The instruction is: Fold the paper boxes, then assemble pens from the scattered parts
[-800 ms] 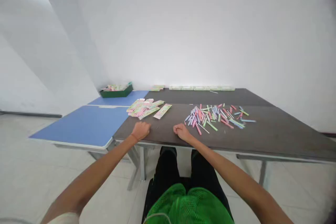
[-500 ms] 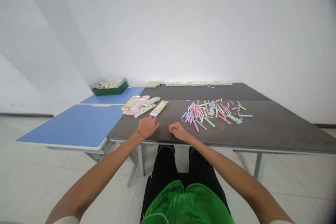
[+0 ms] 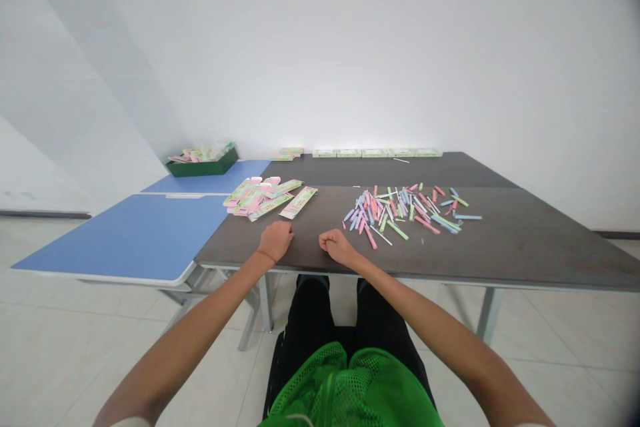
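Bench point(image 3: 310, 247): dark, flat, matte-looking top; carries both hands, the pen pile and the printed cartons.
Pen pile point(image 3: 395, 211): loose, slender pastel sticks in pink, green, blue and lilac, smooth-looking, with thin white rods among them; landmark for the places below.
Pen axes: mixed. Pink pen point(image 3: 371, 237) at the near edge runs diagonally, near end to the right; blue pen point(image 3: 468, 217) at the right edge lies almost parallel to the bench front.
Printed cartons point(image 3: 253, 199): flat, pink and green, overlapping, left of the pen pile; the separate carton point(image 3: 299, 203) slants, far end to the right.
Left hand point(image 3: 277, 239): left and slightly nearer than the pen pile, just below the cartons; fingers curled in, tips hidden. Cannot tell whether anything is inside.
Right hand point(image 3: 337, 246): near-left of the pen pile, apart from it; fingers folded into a fist, no object visible in it.
Box row point(image 3: 375, 153): slim, pale green-white, end to end along the wall, beyond the pen pile.
Green tray point(image 3: 203, 168): shallow, far left of the pen pile, on the blue table point(image 3: 140, 233); filled with similar printed pieces.
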Action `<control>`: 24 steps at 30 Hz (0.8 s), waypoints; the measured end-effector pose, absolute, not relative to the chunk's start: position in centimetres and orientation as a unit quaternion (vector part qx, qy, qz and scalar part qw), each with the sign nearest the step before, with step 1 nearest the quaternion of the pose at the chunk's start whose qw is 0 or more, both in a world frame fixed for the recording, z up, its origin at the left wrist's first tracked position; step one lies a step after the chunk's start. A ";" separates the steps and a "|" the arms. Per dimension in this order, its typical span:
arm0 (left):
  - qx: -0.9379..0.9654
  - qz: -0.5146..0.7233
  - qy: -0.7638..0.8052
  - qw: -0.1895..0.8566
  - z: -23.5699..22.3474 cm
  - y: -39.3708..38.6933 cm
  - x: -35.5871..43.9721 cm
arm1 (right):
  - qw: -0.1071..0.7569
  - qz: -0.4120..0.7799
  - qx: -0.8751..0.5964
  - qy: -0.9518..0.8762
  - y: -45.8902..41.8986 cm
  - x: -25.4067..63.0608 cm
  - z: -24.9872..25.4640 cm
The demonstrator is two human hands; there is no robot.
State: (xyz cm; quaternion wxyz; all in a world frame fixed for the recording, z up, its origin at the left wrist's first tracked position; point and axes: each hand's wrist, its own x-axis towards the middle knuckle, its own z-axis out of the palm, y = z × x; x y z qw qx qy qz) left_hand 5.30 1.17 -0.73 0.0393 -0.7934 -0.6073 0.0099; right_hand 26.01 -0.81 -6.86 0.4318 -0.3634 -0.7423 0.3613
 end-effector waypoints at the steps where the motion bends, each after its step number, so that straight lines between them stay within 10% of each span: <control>1: -0.797 0.011 -0.604 0.031 -0.7 1.5 5.2 | 0.432 0.357 -0.364 -0.743 -0.8 26.0 -6.8; 24: -0.861 -0.022 -0.508 0.007 -0.8 5.1 11.7 | 0.409 0.135 -0.363 -0.826 -4.7 30.5 -4.4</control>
